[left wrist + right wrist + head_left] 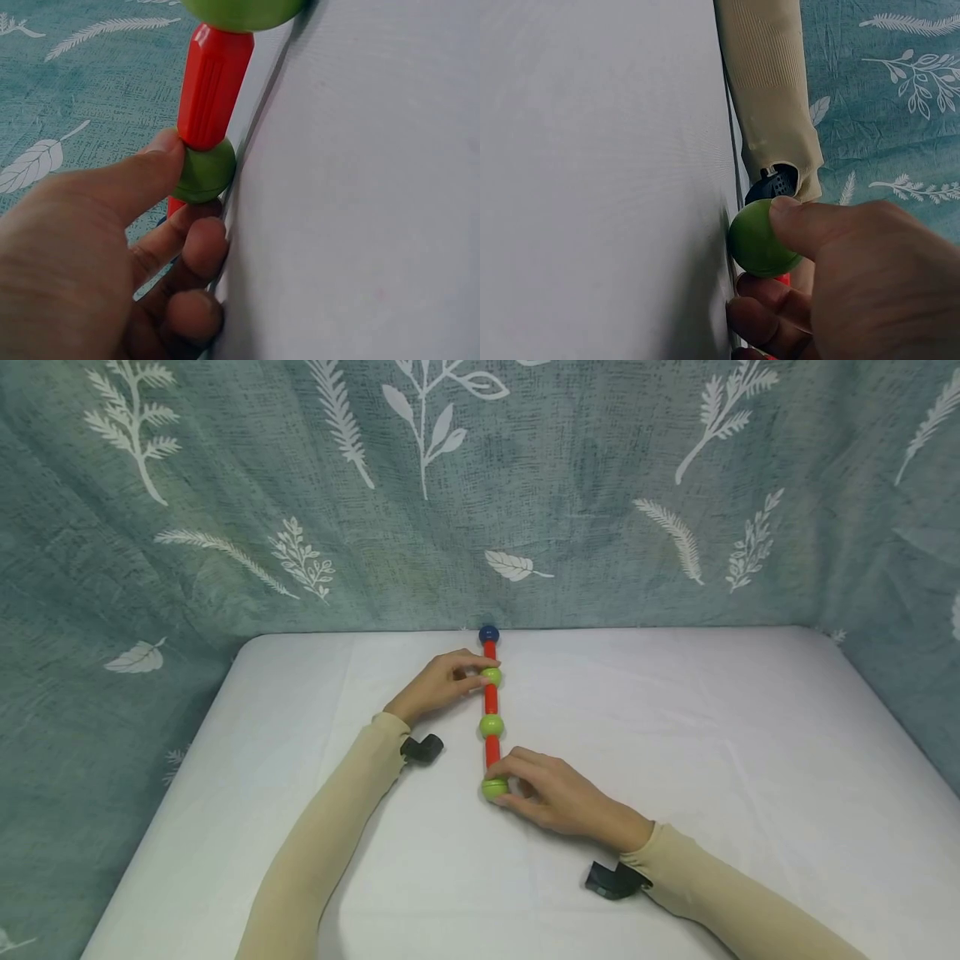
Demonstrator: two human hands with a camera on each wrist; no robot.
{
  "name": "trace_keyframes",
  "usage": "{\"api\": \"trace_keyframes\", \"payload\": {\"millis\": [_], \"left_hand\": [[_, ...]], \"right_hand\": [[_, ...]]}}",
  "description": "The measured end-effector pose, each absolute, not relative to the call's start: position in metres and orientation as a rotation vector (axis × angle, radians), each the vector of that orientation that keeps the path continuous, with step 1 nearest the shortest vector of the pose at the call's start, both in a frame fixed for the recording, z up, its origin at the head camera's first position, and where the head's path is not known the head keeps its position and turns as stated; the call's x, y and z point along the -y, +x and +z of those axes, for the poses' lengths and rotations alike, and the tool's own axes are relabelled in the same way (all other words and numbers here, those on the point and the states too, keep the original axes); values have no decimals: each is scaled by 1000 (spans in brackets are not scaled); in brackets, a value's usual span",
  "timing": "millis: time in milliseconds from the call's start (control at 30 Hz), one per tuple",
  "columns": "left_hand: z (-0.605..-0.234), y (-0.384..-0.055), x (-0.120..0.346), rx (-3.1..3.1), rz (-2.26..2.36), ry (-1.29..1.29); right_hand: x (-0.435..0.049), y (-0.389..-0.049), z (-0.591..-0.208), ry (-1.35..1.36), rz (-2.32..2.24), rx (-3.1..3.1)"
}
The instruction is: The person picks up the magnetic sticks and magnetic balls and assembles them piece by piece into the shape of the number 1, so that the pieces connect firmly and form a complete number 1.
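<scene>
A straight chain of red rods and balls lies on the white table, running from the far edge toward the front. At its far end is a blue ball (489, 634); three green balls follow, joined by red rods. My left hand (442, 683) pinches the far green ball (206, 172) between thumb and fingers, beside a red rod (215, 86). The middle green ball (491, 726) stands between my hands, untouched. My right hand (558, 793) grips the nearest green ball (763, 238), thumb on one side and fingers on the other.
The white cloth-covered table (712, 735) reaches back to a teal leaf-print curtain (570, 527). A black wrist camera (422, 749) sits by the left cuff, and another black camera (615, 881) by the right.
</scene>
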State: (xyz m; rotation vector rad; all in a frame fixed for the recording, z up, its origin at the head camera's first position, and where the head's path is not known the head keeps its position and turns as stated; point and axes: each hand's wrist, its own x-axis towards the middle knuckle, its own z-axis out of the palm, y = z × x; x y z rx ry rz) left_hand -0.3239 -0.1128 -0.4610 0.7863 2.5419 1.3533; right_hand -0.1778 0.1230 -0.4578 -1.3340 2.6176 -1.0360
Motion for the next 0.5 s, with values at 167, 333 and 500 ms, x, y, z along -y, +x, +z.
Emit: {"api": "trace_keyframes", "payload": {"millis": [167,333,500], "left_hand": [[-459,-322,115,-2562,1331,763],[-459,-323,115,-2564,1330,764],[-461,-326,116,-2566,1335,812]], "right_hand": [[-121,-177,-457,-1342,-1028,-2622],[-121,-178,-456,-1328,-1018,-2620],[-120,-178,-455,-1324,-1004,-2622]]}}
